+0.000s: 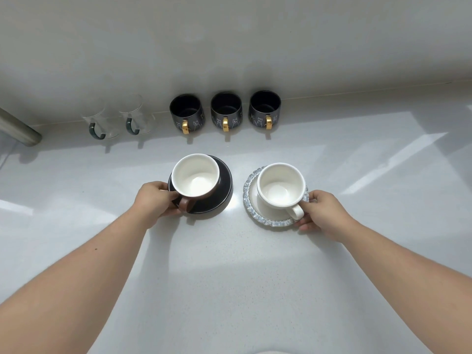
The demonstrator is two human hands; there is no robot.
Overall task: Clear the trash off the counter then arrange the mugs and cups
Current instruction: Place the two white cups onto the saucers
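Note:
A brown cup [195, 178] with a white inside stands on a black saucer [223, 187] in the middle of the white counter. My left hand [155, 200] grips the black saucer's left rim beside the cup's handle. To the right, a white cup [281, 185] sits on a frilled grey-blue saucer [249, 187]; my right hand [323, 214] holds that saucer's right edge near the cup's handle. Along the back wall stand three black mugs with gold handles [226, 111] and two clear glass cups with dark green handles [116, 118].
A metal tube [19, 127] juts in at the far left by the wall. The white counter [229, 277] stretches toward me between my forearms and out to the right, with bright light patches on it.

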